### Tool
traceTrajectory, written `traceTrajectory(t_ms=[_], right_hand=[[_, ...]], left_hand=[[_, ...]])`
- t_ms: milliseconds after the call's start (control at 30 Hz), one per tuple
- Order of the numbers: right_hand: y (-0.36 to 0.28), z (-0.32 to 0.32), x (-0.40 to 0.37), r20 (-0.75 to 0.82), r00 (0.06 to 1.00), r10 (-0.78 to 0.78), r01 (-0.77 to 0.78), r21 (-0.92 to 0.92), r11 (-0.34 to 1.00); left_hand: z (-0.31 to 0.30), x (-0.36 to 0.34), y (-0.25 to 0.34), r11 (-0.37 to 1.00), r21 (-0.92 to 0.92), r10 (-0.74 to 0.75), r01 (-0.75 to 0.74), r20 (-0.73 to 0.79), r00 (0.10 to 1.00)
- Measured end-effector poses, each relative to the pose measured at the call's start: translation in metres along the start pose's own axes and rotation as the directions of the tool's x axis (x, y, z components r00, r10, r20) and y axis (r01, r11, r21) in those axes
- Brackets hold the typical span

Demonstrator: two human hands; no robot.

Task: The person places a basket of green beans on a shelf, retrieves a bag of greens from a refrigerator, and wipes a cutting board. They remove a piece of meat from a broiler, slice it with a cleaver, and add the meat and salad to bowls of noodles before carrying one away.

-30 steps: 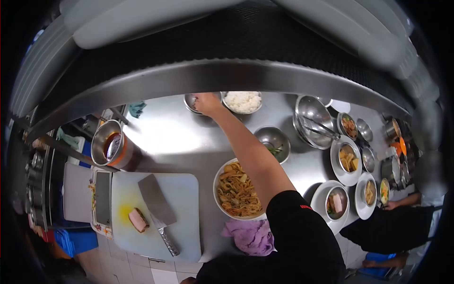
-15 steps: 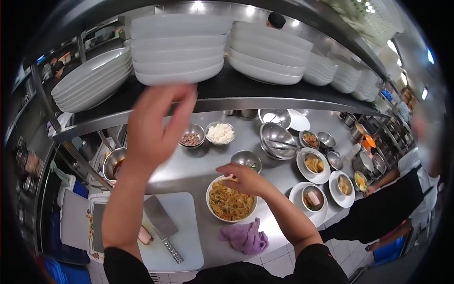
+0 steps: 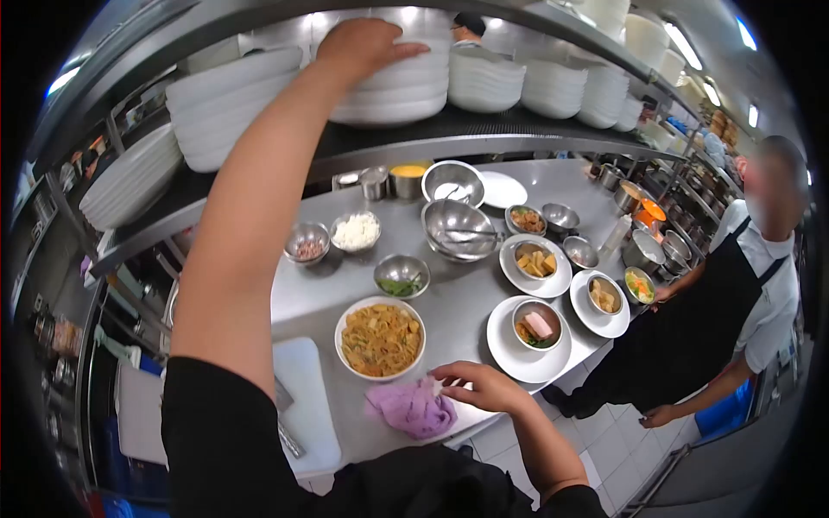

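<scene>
My left hand [image 3: 367,47] is raised at the shelf, over a stack of white bowls [image 3: 393,91], with its thumb stretched out along the top; its other fingers are partly hidden. Low on the right, my right hand [image 3: 484,387] has its fingers apart beside the edge of a crumpled purple cloth [image 3: 413,410]; contact is unclear. A white bowl of noodles [image 3: 380,338] stands just behind the cloth. To its left are a white cutting board [image 3: 311,414] and a cleaver [image 3: 289,439], partly hidden by my left arm.
More white dish stacks [image 3: 486,82] line the shelf [image 3: 484,145]. Metal bowls [image 3: 458,229] and plates with small food bowls [image 3: 529,352] cover the counter's middle and right. A person in a black apron [image 3: 691,328] stands at the right.
My left hand has risen to the shelf stack. My right hand has moved from above the noodle bowl to beside the purple cloth. The view has shifted right.
</scene>
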State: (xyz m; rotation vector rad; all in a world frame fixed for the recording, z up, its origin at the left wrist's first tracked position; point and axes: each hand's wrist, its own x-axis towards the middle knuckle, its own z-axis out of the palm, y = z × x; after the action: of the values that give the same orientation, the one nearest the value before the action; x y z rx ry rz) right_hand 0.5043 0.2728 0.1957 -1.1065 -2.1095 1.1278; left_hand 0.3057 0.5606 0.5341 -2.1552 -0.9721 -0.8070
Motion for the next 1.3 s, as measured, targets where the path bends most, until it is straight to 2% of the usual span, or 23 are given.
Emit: traceTrajectory(t_ms=[33,100,133,200,233,300,367,433,500,533,567,633,667,700,767,800,833,900,1033,1100,1200,1300], right_hand=[[0.011,-0.005,-0.015,-0.017,0.998,0.061,-0.06,0.062,0.996],[0.038,-0.017,-0.043,0.004,0.996,0.087,-0.087,0.11,0.99],[0.043,-0.026,-0.056,-0.02,0.989,0.146,-0.142,0.152,0.978],[0.058,-0.042,-0.076,-0.042,0.967,0.252,-0.235,0.245,0.941],[0.07,-0.051,-0.083,-0.019,0.969,0.248,-0.235,0.251,0.939],[0.092,-0.062,-0.09,-0.032,0.953,0.301,-0.266,0.386,0.883],[0.103,-0.07,-0.084,-0.014,0.954,0.301,-0.25,0.522,0.815],[0.106,-0.073,-0.07,0.004,0.961,0.278,-0.227,0.59,0.775],[0.107,-0.073,-0.053,0.035,0.965,0.259,-0.233,0.569,0.789],[0.107,-0.071,-0.044,0.054,0.968,0.245,-0.234,0.548,0.803],[0.107,-0.068,-0.036,0.063,0.969,0.238,-0.233,0.548,0.804],[0.105,-0.06,-0.018,0.097,0.977,0.192,-0.214,0.539,0.814],[0.102,-0.055,-0.01,0.113,0.976,0.188,-0.219,0.546,0.809],[0.099,-0.05,-0.002,0.118,0.976,0.185,-0.22,0.544,0.81],[0.096,-0.04,0.013,0.17,0.97,0.172,-0.238,0.546,0.803],[0.094,-0.035,0.021,0.183,0.967,0.18,-0.25,0.522,0.815],[0.094,-0.03,0.027,0.185,0.965,0.183,-0.254,0.517,0.817],[0.098,-0.015,0.038,0.162,0.957,0.242,-0.29,0.463,0.838],[0.107,0.016,0.039,0.121,0.94,0.318,-0.339,0.418,0.843],[0.117,0.031,0.03,0.133,0.906,0.401,-0.418,0.42,0.805],[0.128,0.045,0.018,0.131,0.871,0.474,-0.48,0.435,0.762],[0.124,0.051,0.014,0.089,0.848,0.523,-0.497,0.477,0.725]], left_hand=[[-0.004,0.0,0.005,0.997,0.077,-0.017,0.016,0.009,1.0],[0.002,0.005,0.006,0.989,0.124,-0.077,0.076,0.0,0.997],[0.003,0.007,0.012,0.987,0.135,-0.086,0.082,0.024,0.996],[-0.001,0.01,0.021,0.898,0.44,0.133,-0.017,-0.235,0.963],[-0.013,0.011,0.028,0.893,0.45,0.123,-0.013,-0.217,0.968],[-0.044,0.004,0.047,0.902,0.43,0.016,0.05,-0.149,0.989],[-0.068,-0.016,0.048,0.921,0.389,0.121,0.019,-0.332,0.935],[-0.113,-0.047,0.071,0.976,0.147,-0.096,0.162,-0.377,0.921],[-0.156,-0.12,0.034,0.952,0.269,-0.034,0.149,-0.389,0.921],[-0.163,-0.147,0.064,0.982,0.105,-0.093,0.157,-0.454,0.886],[-0.171,-0.174,0.079,0.994,0.007,-0.09,0.107,-0.476,0.875],[-0.175,-0.22,0.098,0.978,-0.209,-0.077,-0.017,-0.431,0.899],[-0.168,-0.24,0.104,0.957,-0.289,-0.095,-0.021,-0.38,0.92],[-0.155,-0.259,0.111,0.945,-0.314,-0.2,0.095,-0.32,0.926],[-0.114,-0.294,0.099,0.954,-0.215,-0.235,0.209,-0.104,0.966],[-0.088,-0.305,0.096,0.918,-0.244,-0.316,0.313,0.03,0.948],[-0.044,-0.329,0.087,0.849,-0.31,-0.426,0.427,0.076,0.902],[0.019,-0.352,0.072,0.812,-0.195,-0.513,0.55,0.213,0.832],[0.134,-0.403,0.046,0.892,-0.119,-0.408,0.437,0.206,0.889],[0.164,-0.415,0.039,0.913,-0.111,-0.363,0.392,0.212,0.907],[0.19,-0.423,0.036,0.958,-0.145,-0.213,0.248,0.223,0.951],[0.209,-0.428,0.033,0.96,-0.171,-0.175,0.221,0.246,0.953]])
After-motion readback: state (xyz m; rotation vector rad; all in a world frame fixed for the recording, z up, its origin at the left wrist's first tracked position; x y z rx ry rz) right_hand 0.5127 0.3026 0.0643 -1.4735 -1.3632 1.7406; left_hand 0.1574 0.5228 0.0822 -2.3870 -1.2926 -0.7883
